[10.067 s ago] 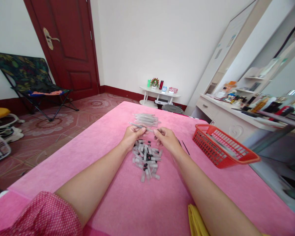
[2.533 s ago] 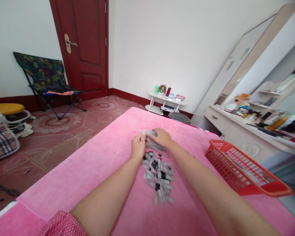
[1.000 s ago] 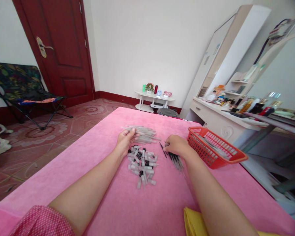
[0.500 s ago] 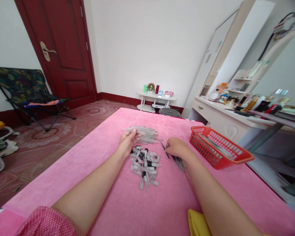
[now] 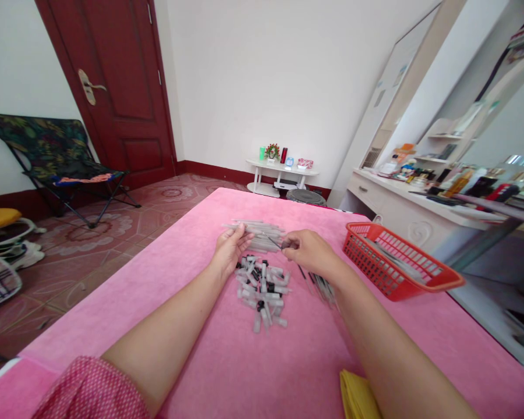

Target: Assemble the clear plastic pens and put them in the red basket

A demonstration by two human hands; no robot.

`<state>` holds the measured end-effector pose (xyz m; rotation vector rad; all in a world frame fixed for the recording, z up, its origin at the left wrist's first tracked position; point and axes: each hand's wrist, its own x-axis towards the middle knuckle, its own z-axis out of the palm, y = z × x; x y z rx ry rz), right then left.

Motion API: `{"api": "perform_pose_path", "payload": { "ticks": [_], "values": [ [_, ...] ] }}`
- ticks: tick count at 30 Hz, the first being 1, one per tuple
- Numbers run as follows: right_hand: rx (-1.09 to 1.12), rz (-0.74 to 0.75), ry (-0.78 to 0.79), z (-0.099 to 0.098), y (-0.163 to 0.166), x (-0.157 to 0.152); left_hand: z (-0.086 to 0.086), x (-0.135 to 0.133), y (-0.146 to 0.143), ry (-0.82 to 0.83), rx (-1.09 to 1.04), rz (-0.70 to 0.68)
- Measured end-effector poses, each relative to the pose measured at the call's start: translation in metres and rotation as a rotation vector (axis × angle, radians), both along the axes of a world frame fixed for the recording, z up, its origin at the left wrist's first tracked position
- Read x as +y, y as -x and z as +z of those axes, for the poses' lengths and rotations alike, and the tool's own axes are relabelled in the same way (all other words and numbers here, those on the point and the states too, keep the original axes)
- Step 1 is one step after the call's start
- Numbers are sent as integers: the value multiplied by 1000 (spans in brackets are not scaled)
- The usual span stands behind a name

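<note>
**Left hand (image 5: 230, 249) and right hand (image 5: 310, 250): dark rod (image 5: 274, 241) being presented to pale tube (image 5: 230, 226)**

The pale tube is apparently being pinched between thumb and fingers of the left hand. The dark rod is being gripped at one end by the right hand, its free end being pointed leftward; whether it is being inserted into the tube cannot be told. The step is being judged as the fitting of rod to tube; steady alignment seems to be called for by the next move. Beyond the hands, similar tubes (image 5: 264, 247) are being kept in a loose bundle. Nearer, short pieces (image 5: 271, 295), clear and black, are being heaped on the pink cloth (image 5: 266, 372). Spare rods (image 5: 321, 286) are being laid to the right; farther out, slender items are being contained by a red basket (image 5: 441, 283).
</note>
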<state>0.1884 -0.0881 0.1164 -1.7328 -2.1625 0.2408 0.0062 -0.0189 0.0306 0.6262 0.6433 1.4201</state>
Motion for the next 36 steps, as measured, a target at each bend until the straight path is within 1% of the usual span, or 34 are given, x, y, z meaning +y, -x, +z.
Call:
{"api": "perform_pose_path", "payload": {
  "ticks": [5,11,13,18,24,28,30,33,35,36],
  "values": [
    [2,5,-15,1,-2,0,0,-1,-1,-43,74,-33],
    [-56,-105,-118,4,0,-1,2,-2,1,-50,108,-53],
    [-90,-117,-156,4,2,-1,3,-2,1,-46,99,-47],
    [-190,-70,-222,4,3,0,1,-1,2,-39,65,-43],
    [-215,-1,-239,9,3,-3,0,1,4,11,87,-53],
    [-262,7,-271,9,7,-4,3,-3,1,-24,145,-57],
    [-251,-8,-282,7,9,-2,4,-6,-2,-39,170,-69],
    [-178,-13,-298,1,14,0,5,-9,-5,-39,163,-104],
    [-119,2,-349,-1,18,-2,6,-9,-7,-28,111,-134],
    [-82,4,-402,-1,20,-4,6,-9,-7,-19,64,-137]
  ]
}}
